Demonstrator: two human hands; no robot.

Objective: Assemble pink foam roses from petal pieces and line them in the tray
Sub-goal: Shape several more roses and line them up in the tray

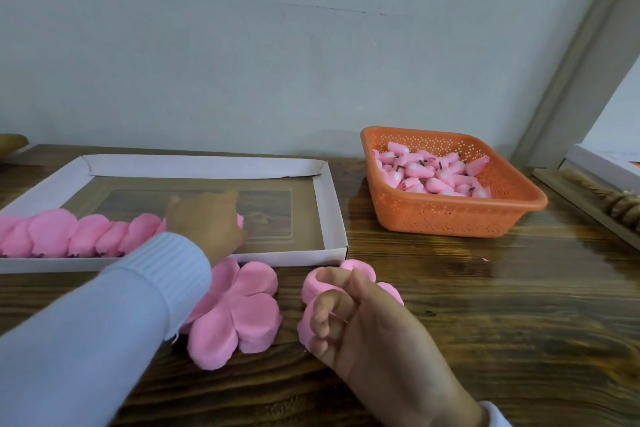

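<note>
Two hands work over the foam. The right hand (349, 315) has its fingers curled tight round a flower-shaped petal piece (313, 284), with pink lobes showing above the knuckles and to the left of the fingertips. It hovers low over the wooden table (485, 305), just in front of the tray.

The left hand (204, 218) reaches into the white cardboard tray (332, 211), cupped over the right end of the row of roses (69, 236). A scrap of pink shows past its fingers, but the hand is blurred and the fingers are hidden, so I cannot tell whether it grips a rose or only rests on it. Its pale ribbed sleeve (104, 322) crosses the tray's near wall.

The finished roses lie side by side along the tray's near edge, running from the left border up to that hand. A stack of petal pieces (242, 308) sits on the table between the two hands, partly under the sleeve.

To the right, well apart from the tray, an orange perforated basket (450, 218) holds a heap of pink rosebud centres (433, 177).
</note>
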